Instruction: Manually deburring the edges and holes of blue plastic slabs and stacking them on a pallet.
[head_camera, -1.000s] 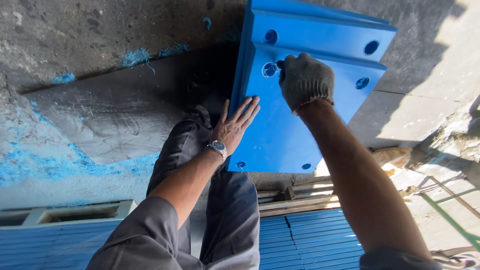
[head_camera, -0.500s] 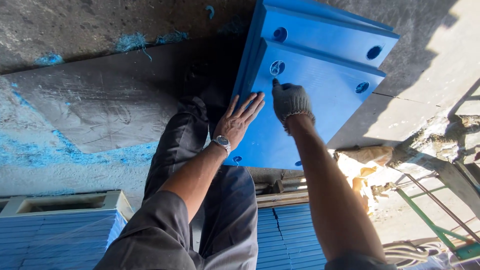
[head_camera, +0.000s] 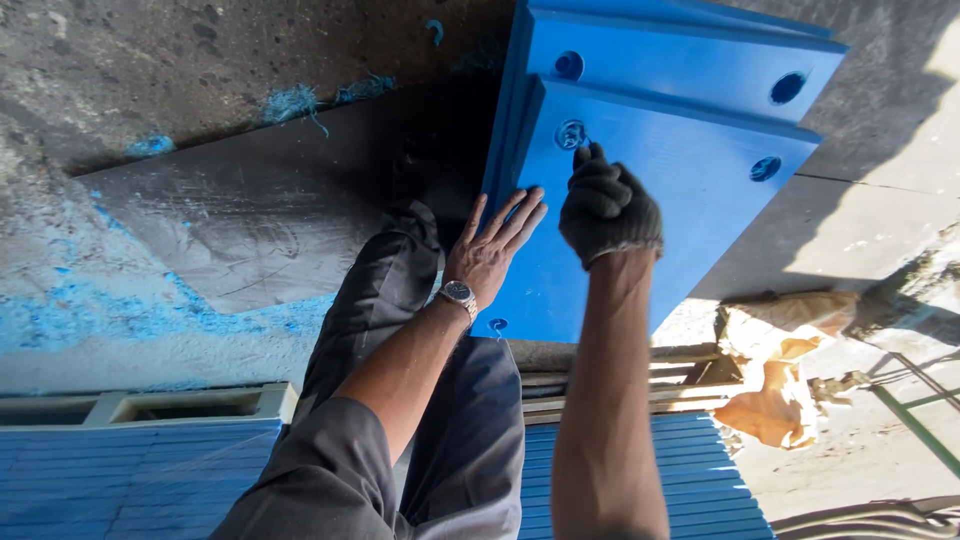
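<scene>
Tool tip hidden behind gloved right hand (head_camera: 608, 205)

Two hands (head_camera: 497, 248), one blue block (head_camera: 690, 130)

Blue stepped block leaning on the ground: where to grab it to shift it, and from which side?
Probably the long left edge of the block, coming from the left. The bare left hand already lies flat on the face beside that edge, which is thick and square, so fingers could wrap it. The face is smooth with only small round holes, poor purchase. The gloved right hand is busy at a hole.
</scene>
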